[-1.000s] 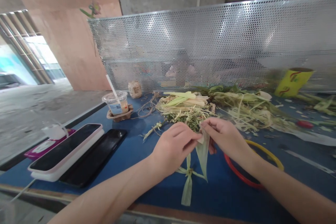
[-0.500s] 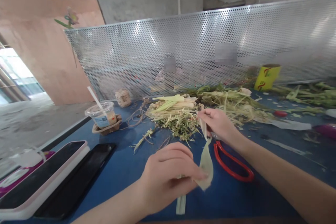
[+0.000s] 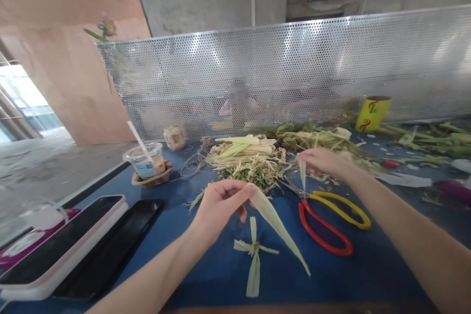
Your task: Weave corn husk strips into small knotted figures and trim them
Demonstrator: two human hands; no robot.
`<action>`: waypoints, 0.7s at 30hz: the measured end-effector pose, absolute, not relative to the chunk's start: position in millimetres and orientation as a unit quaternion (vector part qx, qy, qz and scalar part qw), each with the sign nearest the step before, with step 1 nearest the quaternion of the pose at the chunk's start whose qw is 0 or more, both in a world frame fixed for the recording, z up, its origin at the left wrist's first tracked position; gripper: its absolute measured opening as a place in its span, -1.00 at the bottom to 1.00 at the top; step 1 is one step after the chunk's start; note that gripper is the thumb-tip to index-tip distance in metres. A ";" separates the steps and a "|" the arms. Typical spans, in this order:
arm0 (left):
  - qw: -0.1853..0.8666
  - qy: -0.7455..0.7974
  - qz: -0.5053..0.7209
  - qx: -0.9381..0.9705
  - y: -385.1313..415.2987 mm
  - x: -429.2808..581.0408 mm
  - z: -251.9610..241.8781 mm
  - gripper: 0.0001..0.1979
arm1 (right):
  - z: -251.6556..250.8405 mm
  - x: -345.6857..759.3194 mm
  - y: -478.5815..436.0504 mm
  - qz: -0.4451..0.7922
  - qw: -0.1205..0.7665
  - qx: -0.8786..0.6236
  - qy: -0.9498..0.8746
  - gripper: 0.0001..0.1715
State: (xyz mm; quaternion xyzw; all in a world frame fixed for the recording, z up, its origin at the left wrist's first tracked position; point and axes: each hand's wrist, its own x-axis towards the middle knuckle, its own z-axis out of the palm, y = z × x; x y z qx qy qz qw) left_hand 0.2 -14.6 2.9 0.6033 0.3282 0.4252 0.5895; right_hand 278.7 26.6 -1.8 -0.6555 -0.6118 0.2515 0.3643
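Observation:
My left hand (image 3: 224,206) pinches the broad end of a pale green corn husk strip (image 3: 275,221) between thumb and fingers. The strip slants down to the right and narrows to a point. My right hand (image 3: 320,163) grips a shorter piece of husk (image 3: 302,174), which hangs beneath its fingertips. Below that hand, scissors (image 3: 326,216) with one red and one yellow handle lie on the blue tabletop (image 3: 206,274), blades pointing up and left. A cross-shaped piece of knotted husk (image 3: 253,250) rests on the table below my left hand.
Behind my hands lie a heap of husks and shreds (image 3: 246,157) and more leaves (image 3: 312,140). To the left are a plastic cup (image 3: 145,162) in a cardboard holder and two phones (image 3: 110,250). A yellow roll (image 3: 373,114) stands by the perforated metal screen (image 3: 206,83).
My hands have moved apart, each now with its own husk piece. The left hand has lifted, uncovering the knotted cross. The right has moved right and up, exposing the scissors' yellow handle.

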 end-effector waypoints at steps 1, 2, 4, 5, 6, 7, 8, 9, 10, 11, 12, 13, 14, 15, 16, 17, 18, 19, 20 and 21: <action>0.592 0.339 0.419 0.599 -13.1 1.0 3.2 -0.80 | -2.0 277.8 27.0 0.238 0.352 -0.659 -0.621 -0.75; 0.594 0.347 0.417 0.594 -12.0 1.7 3.5 -0.79 | -1.7 276.3 27.2 0.217 0.347 -0.661 -0.629 -0.79; 0.596 0.356 0.415 0.588 -10.6 2.4 3.7 -0.78 | 0.5 270.5 26.6 0.166 0.353 -0.660 -0.642 -0.79; 0.596 0.359 0.414 0.588 -10.4 2.6 3.5 -0.78 | 2.4 265.5 24.9 0.139 0.361 -0.657 -0.647 -0.76; 0.594 0.361 0.412 0.589 -10.4 2.9 3.1 -0.78 | 4.6 258.8 21.9 0.119 0.369 -0.649 -0.655 -0.73; 0.591 0.363 0.409 0.593 -10.7 3.2 2.5 -0.78 | 6.7 250.1 17.4 0.109 0.376 -0.637 -0.664 -0.71; 0.590 0.363 0.404 0.598 -11.0 3.8 1.6 -0.79 | 8.5 239.8 11.4 0.110 0.375 -0.621 -0.680 -0.69; 0.589 0.362 0.397 0.604 -11.4 4.4 0.7 -0.79 | 9.7 228.5 4.3 0.154 0.370 -0.582 -0.707 -0.67; 0.588 0.362 0.390 0.609 -11.7 5.2 -0.4 -0.79 | 10.1 216.9 -3.5 0.226 0.349 -0.536 -0.735 -0.66; 0.587 0.361 0.386 0.613 -12.0 6.0 -1.4 -0.80 | 9.8 205.9 -11.2 0.297 0.331 -0.494 -0.747 -0.66; 0.585 0.362 0.385 0.615 -12.1 6.8 -2.3 -0.81 | 8.9 196.4 -18.1 0.354 0.312 -0.467 -0.748 -0.65; 0.582 0.361 0.387 0.617 -12.1 7.4 -3.1 -0.81 | 7.6 189.0 -23.6 0.384 0.312 -0.451 -0.743 -0.66; 0.580 0.360 0.389 0.619 -11.9 7.8 -3.6 -0.81 | 6.2 184.0 -27.5 0.402 0.322 -0.445 -0.733 -0.68; 0.577 0.357 0.391 0.621 -11.7 7.9 -3.9 -0.81 | 4.9 181.3 -29.5 0.421 0.324 -0.446 -0.721 -0.69; 0.575 0.352 0.392 0.627 -11.5 7.7 -3.9 -0.82 | 3.7 180.5 -29.9 0.431 0.329 -0.448 -0.711 -0.71; 0.570 0.345 0.389 0.636 -11.2 7.4 -3.8 -0.82 | 2.6 181.1 -29.1 0.438 0.331 -0.451 -0.704 -0.72; 0.562 0.339 0.386 0.648 -10.9 6.8 -3.7 -0.82 | 1.7 182.4 -27.6 0.443 0.331 -0.453 -0.700 -0.73; 0.548 0.334 0.385 0.663 -10.5 6.1 -3.5 -0.82 | 0.8 183.8 -26.0 0.446 0.329 -0.453 -0.698 -0.73; 0.525 0.332 0.387 0.682 -10.2 5.3 -3.5 -0.82 | -0.1 185.0 -24.5 0.449 0.326 -0.454 -0.697 -0.73; 0.487 0.335 0.391 0.705 -9.8 4.5 -3.6 -0.82 | -1.1 185.5 -23.6 0.453 0.323 -0.456 -0.695 -0.73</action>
